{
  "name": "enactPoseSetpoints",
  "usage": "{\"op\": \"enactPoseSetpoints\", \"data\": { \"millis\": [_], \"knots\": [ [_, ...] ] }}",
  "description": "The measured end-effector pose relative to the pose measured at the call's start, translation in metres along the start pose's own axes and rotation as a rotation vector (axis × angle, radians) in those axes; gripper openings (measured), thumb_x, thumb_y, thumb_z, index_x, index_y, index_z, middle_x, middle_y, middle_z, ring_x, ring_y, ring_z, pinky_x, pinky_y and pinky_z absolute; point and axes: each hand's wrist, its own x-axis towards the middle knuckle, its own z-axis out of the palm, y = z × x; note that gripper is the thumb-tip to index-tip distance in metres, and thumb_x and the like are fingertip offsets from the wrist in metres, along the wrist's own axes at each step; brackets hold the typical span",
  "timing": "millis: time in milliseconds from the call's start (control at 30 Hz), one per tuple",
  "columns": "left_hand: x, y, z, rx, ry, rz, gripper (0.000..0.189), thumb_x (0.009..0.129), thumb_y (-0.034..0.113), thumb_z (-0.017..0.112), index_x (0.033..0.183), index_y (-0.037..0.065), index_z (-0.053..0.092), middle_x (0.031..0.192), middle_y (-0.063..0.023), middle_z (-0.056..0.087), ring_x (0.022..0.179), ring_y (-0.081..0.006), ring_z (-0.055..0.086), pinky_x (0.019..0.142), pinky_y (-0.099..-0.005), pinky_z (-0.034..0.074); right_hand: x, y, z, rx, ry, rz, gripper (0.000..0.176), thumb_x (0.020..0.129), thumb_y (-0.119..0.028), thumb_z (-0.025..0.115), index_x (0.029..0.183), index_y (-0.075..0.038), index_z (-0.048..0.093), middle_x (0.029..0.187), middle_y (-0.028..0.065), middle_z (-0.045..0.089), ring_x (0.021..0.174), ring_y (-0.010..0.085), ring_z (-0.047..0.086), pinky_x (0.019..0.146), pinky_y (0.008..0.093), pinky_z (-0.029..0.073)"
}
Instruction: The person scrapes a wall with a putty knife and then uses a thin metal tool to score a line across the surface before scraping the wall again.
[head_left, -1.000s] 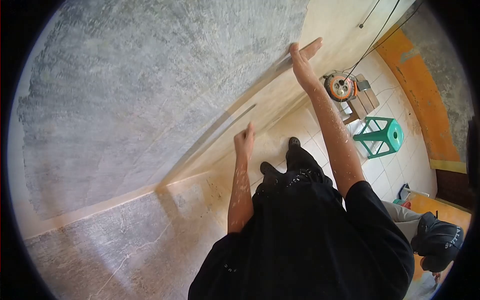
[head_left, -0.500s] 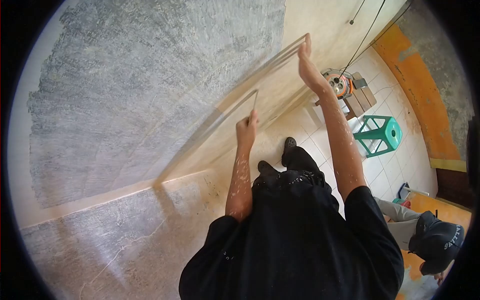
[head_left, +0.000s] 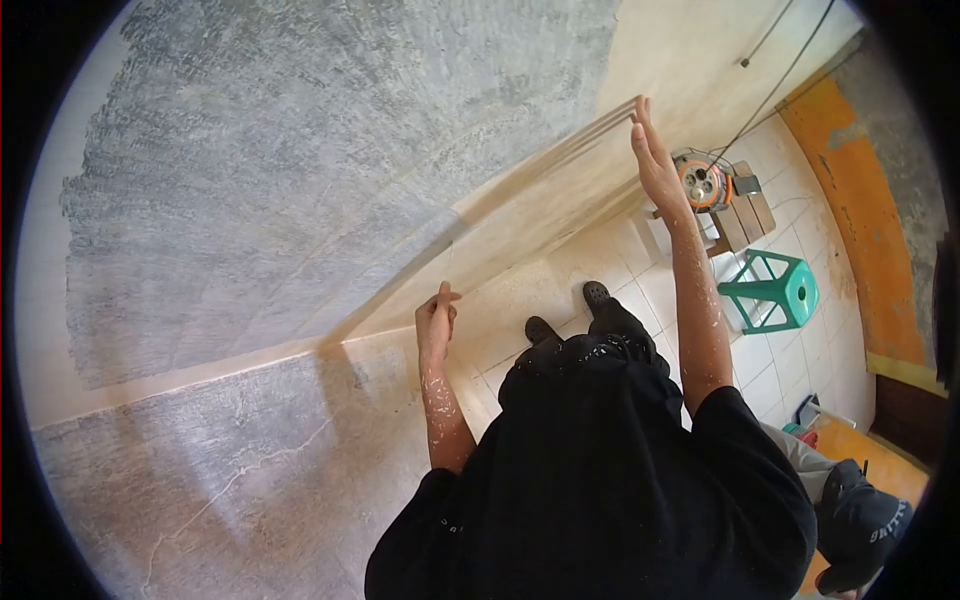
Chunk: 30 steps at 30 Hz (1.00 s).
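A long thin pale straightedge (head_left: 520, 190) lies slantwise against the wall, blurred by motion. My right hand (head_left: 655, 150), arm raised, rests at its upper end with the fingers straight along it. My left hand (head_left: 436, 315), spattered with white, is curled on the strip's lower part near the corner of the wall. The wall carries a big rough grey plastered patch (head_left: 300, 160) above the strip and bare cream paint below it. My dark shirt and shoes fill the lower middle.
On the white tiled floor (head_left: 770, 350) stand a green plastic stool (head_left: 775, 290) and an orange cable reel (head_left: 705, 182) on a wooden bench (head_left: 748, 212). Cables (head_left: 790, 55) run down the wall. Another person in a dark cap (head_left: 865, 525) crouches at the lower right.
My left hand has slid down and left along the straightedge. The right hand has shifted slightly right and lower, and the strip has turned with it.
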Motion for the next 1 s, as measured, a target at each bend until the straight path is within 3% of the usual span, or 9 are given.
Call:
{"op": "enactPoseSetpoints", "data": {
  "millis": [167, 267, 367, 467, 600, 700, 800, 900, 1000],
  "knots": [
    [0.021, 0.010, 0.014, 0.091, -0.070, 0.082, 0.048, 0.093, 0.047, 0.056, 0.084, 0.002, 0.068, 0.053, 0.0065, 0.039, 0.045, -0.0035, 0.031, 0.042, -0.0221, 0.022, -0.001, 0.000, 0.002, -0.019, 0.004, 0.029, 0.061, 0.103, -0.040, 0.033, 0.150, -0.005, 0.016, 0.156, 0.0200, 0.006, 0.145, 0.0286, 0.003, 0.116, 0.0389, 0.013],
    [0.055, 0.010, 0.063, 0.110, -0.168, 0.302, 0.050, 0.091, 0.054, 0.056, 0.085, 0.005, 0.066, 0.054, 0.0065, 0.042, 0.043, -0.0026, 0.032, 0.040, -0.0211, 0.022, 0.001, -0.004, 0.002, -0.039, 0.005, 0.073, 0.063, 0.102, -0.044, 0.031, 0.150, -0.006, 0.017, 0.156, 0.0199, 0.007, 0.145, 0.0289, 0.005, 0.116, 0.0396, 0.014],
    [0.047, 0.012, 0.091, -0.016, -0.174, 0.172, 0.051, 0.091, 0.054, 0.055, 0.077, 0.006, 0.062, 0.054, 0.0067, 0.042, 0.044, -0.0026, 0.033, 0.040, -0.0208, 0.023, 0.000, -0.007, -0.005, -0.047, -0.015, 0.090, 0.064, 0.102, -0.047, 0.030, 0.150, -0.007, 0.018, 0.156, 0.0195, 0.008, 0.145, 0.0289, 0.006, 0.116, 0.0399, 0.014],
    [0.035, -0.001, 0.073, -0.068, -0.093, 0.057, 0.050, 0.093, 0.048, 0.056, 0.070, 0.004, 0.057, 0.056, 0.0052, 0.040, 0.052, -0.0054, 0.034, 0.048, -0.0229, 0.026, 0.000, -0.018, -0.012, -0.069, -0.041, 0.100, 0.065, 0.101, -0.049, 0.029, 0.150, -0.007, 0.018, 0.156, 0.0190, 0.008, 0.145, 0.0287, 0.006, 0.116, 0.0399, 0.014],
    [0.037, 0.022, 0.096, -0.003, -0.104, 0.150, 0.051, 0.093, 0.048, 0.054, 0.066, 0.005, 0.054, 0.056, 0.0044, 0.040, 0.052, -0.0059, 0.034, 0.048, -0.0232, 0.027, -0.001, -0.024, -0.008, -0.063, -0.039, 0.110, 0.067, 0.101, -0.051, 0.028, 0.150, -0.007, 0.017, 0.156, 0.0192, 0.008, 0.145, 0.0291, 0.006, 0.116, 0.0403, 0.014],
    [0.035, 0.007, 0.084, -0.032, -0.094, 0.093, 0.053, 0.093, 0.048, 0.055, 0.066, 0.003, 0.054, 0.057, 0.0035, 0.041, 0.054, -0.0067, 0.036, 0.050, -0.0250, 0.030, 0.002, -0.016, -0.012, -0.090, -0.069, 0.073, 0.067, 0.101, -0.051, 0.027, 0.150, -0.006, 0.016, 0.156, 0.0197, 0.008, 0.145, 0.0296, 0.005, 0.116, 0.0409, 0.014],
    [0.057, 0.012, 0.106, 0.098, -0.098, 0.268, 0.053, 0.093, 0.047, 0.056, 0.065, 0.003, 0.054, 0.057, 0.0037, 0.040, 0.055, -0.0067, 0.037, 0.051, -0.0257, 0.030, 0.002, -0.019, -0.010, -0.081, -0.059, 0.068, 0.066, 0.101, -0.050, 0.026, 0.150, -0.005, 0.016, 0.156, 0.0204, 0.008, 0.145, 0.0297, 0.005, 0.116, 0.0419, 0.014],
    [0.050, 0.022, 0.120, 0.009, -0.136, 0.228, 0.053, 0.094, 0.046, 0.054, 0.063, 0.003, 0.052, 0.058, 0.0041, 0.040, 0.055, -0.0063, 0.035, 0.050, -0.0253, 0.029, 0.000, -0.011, -0.009, -0.107, -0.061, 0.050, 0.065, 0.102, -0.049, 0.026, 0.150, -0.007, 0.017, 0.156, 0.0200, 0.009, 0.145, 0.0299, 0.007, 0.116, 0.0417, 0.015],
    [0.034, 0.015, 0.100, -0.068, -0.026, 0.068, 0.052, 0.094, 0.046, 0.054, 0.063, 0.004, 0.051, 0.058, 0.0045, 0.040, 0.055, -0.0061, 0.033, 0.049, -0.0250, 0.027, 0.005, -0.008, -0.018, -0.156, -0.096, 0.061, 0.064, 0.102, -0.049, 0.026, 0.150, -0.008, 0.018, 0.156, 0.0194, 0.009, 0.145, 0.0303, 0.008, 0.116, 0.0412, 0.015]
  ]
}}
